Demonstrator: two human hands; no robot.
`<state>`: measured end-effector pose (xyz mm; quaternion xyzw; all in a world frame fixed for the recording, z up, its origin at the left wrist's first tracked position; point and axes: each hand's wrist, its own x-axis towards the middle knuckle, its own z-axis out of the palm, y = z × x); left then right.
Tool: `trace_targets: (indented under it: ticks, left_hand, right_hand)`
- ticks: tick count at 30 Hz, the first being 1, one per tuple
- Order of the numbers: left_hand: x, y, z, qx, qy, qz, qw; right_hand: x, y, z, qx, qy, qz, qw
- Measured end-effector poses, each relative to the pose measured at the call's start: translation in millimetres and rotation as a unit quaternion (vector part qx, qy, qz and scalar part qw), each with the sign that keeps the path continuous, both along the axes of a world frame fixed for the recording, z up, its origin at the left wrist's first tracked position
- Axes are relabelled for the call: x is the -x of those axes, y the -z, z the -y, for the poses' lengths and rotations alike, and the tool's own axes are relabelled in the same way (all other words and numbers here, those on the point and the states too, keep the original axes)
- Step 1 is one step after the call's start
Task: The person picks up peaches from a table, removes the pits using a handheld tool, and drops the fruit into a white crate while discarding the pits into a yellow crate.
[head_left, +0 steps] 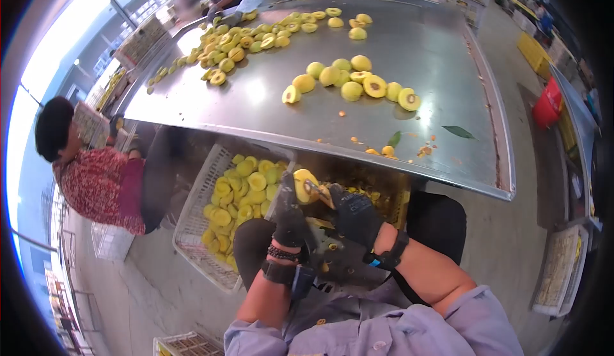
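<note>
In the head view, my gloved left hand is closed around a yellow peach half, its cut face turned toward my right hand. My gloved right hand grips a small pitting tool, whose metal end meets the peach flesh. The glove hides most of the tool's handle. Beside my left hand stands a white plastic crate filled with peach halves. Under my hands, a yellow crate contains pits and scraps.
A metal table spans the front, carrying a near group of peach halves and a larger pile. Scraps and a leaf lie near its edge. One person sits at left; others work across the table.
</note>
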<state>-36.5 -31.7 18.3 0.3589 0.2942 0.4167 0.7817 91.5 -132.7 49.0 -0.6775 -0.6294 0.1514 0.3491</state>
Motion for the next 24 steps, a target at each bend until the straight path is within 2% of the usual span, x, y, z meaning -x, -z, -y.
trace_targets:
  ticks: [1,3,4,5,6,7,8,9,10,11,13,15,17,19,21,23,24]
  left_hand:
    - [-1,-10,2,-0.038,0.005,-0.012,0.999]
    - [7,-32,19,0.067,0.069,0.055,0.994]
    - [16,-6,19,0.147,0.122,0.213,0.958]
    - [20,4,18,0.111,0.109,0.172,0.973]
    - [15,15,19,0.052,0.072,0.087,0.992]
    - [10,23,13,-0.001,0.042,-0.001,0.999]
    - [3,31,4,-0.06,0.016,-0.087,0.994]
    - [-5,38,-2,-0.109,-0.01,-0.16,0.981]
    - [-6,37,-5,-0.157,-0.039,-0.219,0.962]
    - [-7,40,-10,-0.205,-0.067,-0.265,0.94]
    - [2,34,-6,-0.339,-0.079,-0.328,0.878]
    - [10,25,5,-0.338,-0.053,-0.364,0.866]
    - [24,-5,20,-0.213,0.006,-0.331,0.919]
    - [37,-22,28,-0.08,0.052,-0.239,0.966]
    - [41,-14,31,-0.078,0.031,-0.171,0.982]
    - [26,35,33,-0.204,-0.042,-0.161,0.965]
    - [25,43,39,-0.281,-0.096,-0.21,0.931]
  right_hand:
    - [1,-3,-3,0.032,-0.008,0.013,0.999]
    - [8,6,-5,0.002,0.017,0.022,1.0]
    - [8,10,-9,-0.057,-0.023,0.032,0.998]
    - [14,8,-11,-0.093,-0.024,0.082,0.992]
    - [14,9,-12,-0.106,-0.073,0.062,0.99]
    - [13,36,-11,-0.076,-0.028,0.12,0.989]
    - [13,37,-17,-0.15,-0.058,0.076,0.984]
    - [13,23,-14,-0.01,-0.039,-0.021,0.999]
    - [4,36,-12,-0.056,-0.041,0.056,0.996]
    - [20,3,-14,-0.021,-0.062,-0.122,0.99]
    - [26,8,-18,0.003,-0.007,-0.204,0.979]
    - [36,10,-23,-0.001,-0.015,-0.277,0.961]
    - [48,2,-22,-0.038,-0.04,-0.325,0.944]
    - [40,9,-27,0.035,-0.095,-0.397,0.912]
    - [40,9,-27,0.087,-0.139,-0.456,0.875]
    - [42,2,-20,0.118,-0.163,-0.501,0.842]
    - [45,0,-18,0.124,-0.163,-0.526,0.825]
